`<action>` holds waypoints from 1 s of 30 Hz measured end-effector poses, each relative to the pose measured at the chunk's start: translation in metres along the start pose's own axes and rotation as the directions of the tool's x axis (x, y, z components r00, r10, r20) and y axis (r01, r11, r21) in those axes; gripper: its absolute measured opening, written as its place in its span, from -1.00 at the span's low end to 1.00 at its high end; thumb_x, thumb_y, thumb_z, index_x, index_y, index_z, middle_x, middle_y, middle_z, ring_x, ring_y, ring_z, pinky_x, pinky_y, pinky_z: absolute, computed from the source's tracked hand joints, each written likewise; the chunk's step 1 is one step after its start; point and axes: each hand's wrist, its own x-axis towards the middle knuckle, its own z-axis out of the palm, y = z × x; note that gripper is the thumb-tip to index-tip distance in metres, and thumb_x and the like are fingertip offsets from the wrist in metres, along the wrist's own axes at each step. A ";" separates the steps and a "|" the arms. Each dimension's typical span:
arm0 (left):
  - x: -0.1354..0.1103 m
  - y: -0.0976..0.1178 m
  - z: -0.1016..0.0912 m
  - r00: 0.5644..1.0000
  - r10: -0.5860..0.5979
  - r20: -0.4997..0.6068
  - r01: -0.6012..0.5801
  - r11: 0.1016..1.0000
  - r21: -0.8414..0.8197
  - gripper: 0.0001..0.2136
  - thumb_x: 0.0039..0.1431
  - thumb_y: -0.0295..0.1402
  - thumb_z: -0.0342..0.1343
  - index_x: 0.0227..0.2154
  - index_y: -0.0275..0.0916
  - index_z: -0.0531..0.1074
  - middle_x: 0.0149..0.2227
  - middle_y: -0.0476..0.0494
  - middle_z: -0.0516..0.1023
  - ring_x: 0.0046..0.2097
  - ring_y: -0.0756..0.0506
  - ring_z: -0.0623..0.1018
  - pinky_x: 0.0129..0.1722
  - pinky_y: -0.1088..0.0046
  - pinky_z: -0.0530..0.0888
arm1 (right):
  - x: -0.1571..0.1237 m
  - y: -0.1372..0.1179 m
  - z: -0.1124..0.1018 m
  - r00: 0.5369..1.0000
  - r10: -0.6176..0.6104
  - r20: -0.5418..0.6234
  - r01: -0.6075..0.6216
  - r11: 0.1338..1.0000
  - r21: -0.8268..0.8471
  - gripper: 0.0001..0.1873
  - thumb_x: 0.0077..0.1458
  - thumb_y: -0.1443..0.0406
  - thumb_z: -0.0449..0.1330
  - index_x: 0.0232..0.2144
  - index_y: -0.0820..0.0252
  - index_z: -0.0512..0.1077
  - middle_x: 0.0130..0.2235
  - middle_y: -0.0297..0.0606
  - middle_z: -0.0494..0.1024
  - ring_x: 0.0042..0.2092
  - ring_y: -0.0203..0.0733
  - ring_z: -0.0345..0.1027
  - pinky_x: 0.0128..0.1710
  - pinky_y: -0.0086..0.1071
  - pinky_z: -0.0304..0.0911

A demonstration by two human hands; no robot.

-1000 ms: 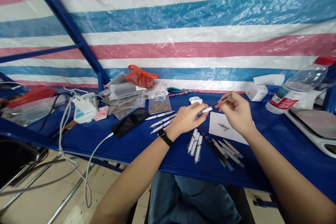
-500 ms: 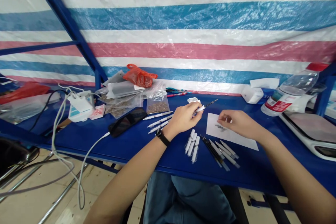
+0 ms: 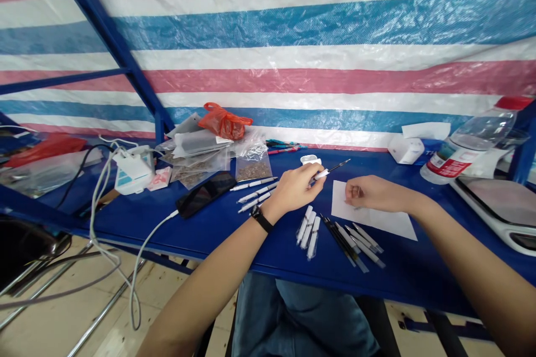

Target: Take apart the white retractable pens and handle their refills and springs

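Observation:
My left hand is closed around a white pen barrel, and a dark pen refill sticks out of its far end, pointing right. Over a sheet of white paper my right hand has its fingers curled together at the small grey parts lying there, which it mostly covers. Whatever the fingertips pinch is hidden. Closer to me lie several dark refills and white pen barrels with pointed tips. Beside them are three short white pen parts. White pens lie left of my left hand.
A phone on a white cable, plastic bags and a red bag occupy the left. Behind my left hand is a small white container. At right stand a large bottle and a scale.
My right hand has lowered slightly onto the paper, its fingers curling closer and covering the small grey parts. My left hand keeps its hold on the pen barrel. The view has shifted slightly.

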 end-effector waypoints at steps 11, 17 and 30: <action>0.000 0.001 -0.001 1.000 0.003 0.008 -0.003 1.000 0.006 -0.88 0.39 -0.31 0.00 -0.17 -0.17 0.42 -0.17 -0.04 0.62 -0.30 -0.04 0.58 -0.32 0.47 0.35 | 0.009 0.008 0.002 0.983 -0.045 -0.180 0.101 0.944 0.314 -0.77 -0.14 0.11 0.26 -0.53 0.15 0.50 -0.50 -0.28 0.53 -0.41 -0.15 0.38 -0.39 -0.31 0.21; 0.001 0.003 0.002 0.999 -0.008 0.054 0.007 0.999 0.031 -0.87 0.38 -0.30 0.02 -0.18 -0.16 0.45 -0.23 -0.02 0.61 -0.33 -0.03 0.56 -0.35 0.46 0.33 | 0.009 0.014 0.007 0.918 0.129 -0.375 0.222 0.618 0.754 -0.54 -0.44 0.00 0.56 -0.50 0.15 0.59 -0.48 -0.29 0.57 -0.37 -0.20 0.41 -0.31 -0.31 0.31; 0.000 0.006 0.002 0.996 -0.038 0.085 0.042 0.998 -0.039 -0.89 0.31 -0.30 0.07 -0.27 -0.15 0.47 -0.38 0.02 0.58 -0.38 -0.04 0.54 -0.38 0.48 0.29 | 0.006 0.001 0.013 0.842 0.292 -0.454 0.384 0.268 0.884 -0.51 -0.60 0.05 0.65 -0.48 0.00 0.67 -0.36 -0.33 0.66 -0.28 -0.28 0.50 -0.13 -0.38 0.44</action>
